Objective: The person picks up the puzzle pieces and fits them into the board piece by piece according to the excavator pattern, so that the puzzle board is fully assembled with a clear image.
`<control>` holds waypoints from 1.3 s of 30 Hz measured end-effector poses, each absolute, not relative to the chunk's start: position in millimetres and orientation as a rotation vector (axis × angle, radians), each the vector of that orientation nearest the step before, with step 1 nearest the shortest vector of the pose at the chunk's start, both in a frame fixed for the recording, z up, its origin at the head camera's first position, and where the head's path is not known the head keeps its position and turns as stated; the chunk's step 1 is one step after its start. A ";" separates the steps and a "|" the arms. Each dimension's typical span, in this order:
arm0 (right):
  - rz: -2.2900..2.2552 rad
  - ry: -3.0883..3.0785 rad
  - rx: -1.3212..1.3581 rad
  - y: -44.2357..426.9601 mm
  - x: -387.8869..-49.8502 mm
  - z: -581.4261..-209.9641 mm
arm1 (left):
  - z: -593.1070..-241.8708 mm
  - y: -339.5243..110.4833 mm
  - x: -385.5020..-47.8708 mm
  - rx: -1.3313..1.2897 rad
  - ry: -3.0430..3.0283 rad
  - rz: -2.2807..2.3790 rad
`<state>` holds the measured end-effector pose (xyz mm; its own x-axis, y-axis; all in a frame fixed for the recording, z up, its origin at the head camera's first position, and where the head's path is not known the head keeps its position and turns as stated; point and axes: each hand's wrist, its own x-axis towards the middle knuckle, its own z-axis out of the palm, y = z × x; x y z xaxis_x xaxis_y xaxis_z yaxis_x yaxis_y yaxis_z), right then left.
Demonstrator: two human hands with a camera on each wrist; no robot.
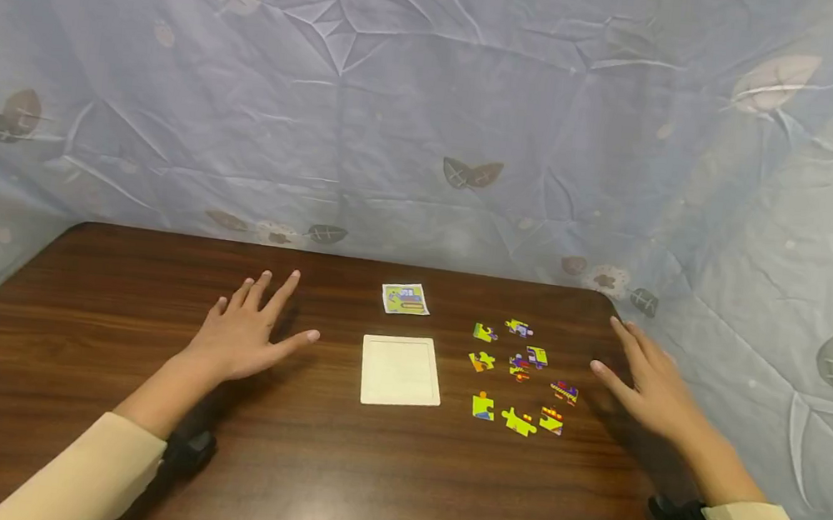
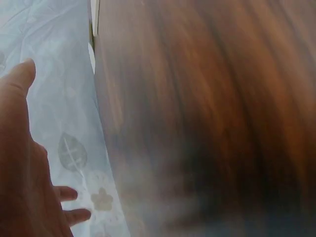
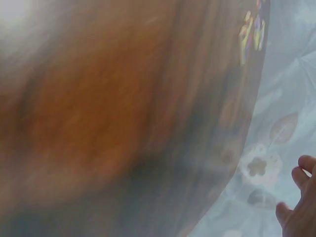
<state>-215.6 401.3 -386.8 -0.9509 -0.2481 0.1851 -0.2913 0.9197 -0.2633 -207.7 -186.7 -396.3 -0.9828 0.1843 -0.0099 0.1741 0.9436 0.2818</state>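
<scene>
My left hand (image 1: 241, 339) hovers over the table's left half, fingers spread, holding nothing. On the far right, my right hand (image 1: 651, 390) is likewise spread and holds nothing; the loose puzzle pieces are the things nearest to it. Several yellow-green jigsaw pieces, among them a striped one (image 1: 564, 391) and a corner-like one (image 1: 482, 406), lie scattered right of centre. Between the hands lies a pale square puzzle tray (image 1: 401, 372) with a shallow recess. Behind it sits a small picture card (image 1: 406, 298) showing a vehicle like an excavator. The left wrist view shows the thumb and fingers (image 2: 78, 216) extended.
The dark wooden table (image 1: 292, 457) has rounded far corners. A grey-blue leaf-patterned curtain (image 1: 399, 124) hangs along its back edge and its right side. Each wrist carries a black camera band (image 1: 189, 449).
</scene>
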 end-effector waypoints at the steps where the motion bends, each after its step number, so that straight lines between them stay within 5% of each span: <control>1: 0.434 -2.941 0.424 397.4 -218.6 -383.9 | -395.9 -183.7 -207.9 0.311 3.059 0.443; 21: 0.447 -3.050 0.918 291.8 -285.3 -369.8 | -393.1 -106.8 -214.7 0.861 2.817 0.438; 39: 0.254 -3.130 0.875 255.2 -296.4 -389.9 | -396.0 -100.2 -224.5 0.851 2.813 0.307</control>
<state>-296.4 255.2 -389.9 -0.8493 -0.5230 -0.0721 -0.5045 0.8442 -0.1810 -224.5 -100.2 -396.0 -0.8180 0.5631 -0.1175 0.5246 0.8140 0.2494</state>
